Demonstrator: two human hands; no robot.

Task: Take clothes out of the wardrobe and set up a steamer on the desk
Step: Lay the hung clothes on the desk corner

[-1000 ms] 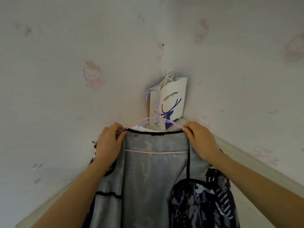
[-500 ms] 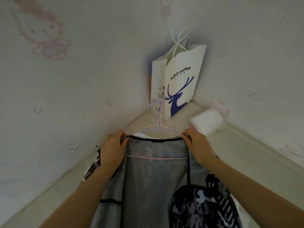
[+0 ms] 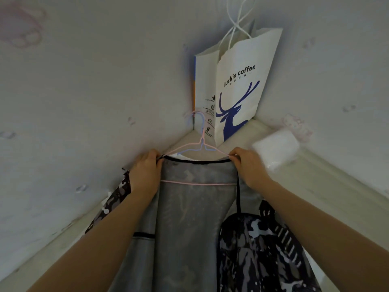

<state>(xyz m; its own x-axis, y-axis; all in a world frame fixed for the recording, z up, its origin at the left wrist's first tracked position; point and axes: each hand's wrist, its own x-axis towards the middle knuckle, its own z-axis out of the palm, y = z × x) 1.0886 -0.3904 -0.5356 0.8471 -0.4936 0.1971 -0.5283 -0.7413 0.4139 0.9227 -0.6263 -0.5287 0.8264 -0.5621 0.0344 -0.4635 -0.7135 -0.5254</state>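
Holding the camouflage jacket point(image 3: 195, 218) up by its shoulders, the person has the first half of the job in hand, I'd say: the garment is out of the wardrobe and hangs open before a wall corner, grey lining toward us, over a pale ledge point(image 3: 336, 186) that may or may not be the bench. No steamer shows anywhere, so that half looks wholly undone. A white paper bag point(image 3: 237, 91) with a blue deer stands in the corner just behind. The left hand point(image 3: 145, 171) has its grip curled round one shoulder of the jacket, and the right hand point(image 3: 248, 167) pinches the other shoulder at the wire's end. A white packet point(image 3: 275, 148) (foam or tissue, too blurred to tell) lies just beside the right hand. Two thin hangers point(image 3: 202, 143), pink and blue, carry the collar; whether their hooks catch on anything I cannot make out. The wardrobe itself is out of sight, and the jacket's hem is cut off below.
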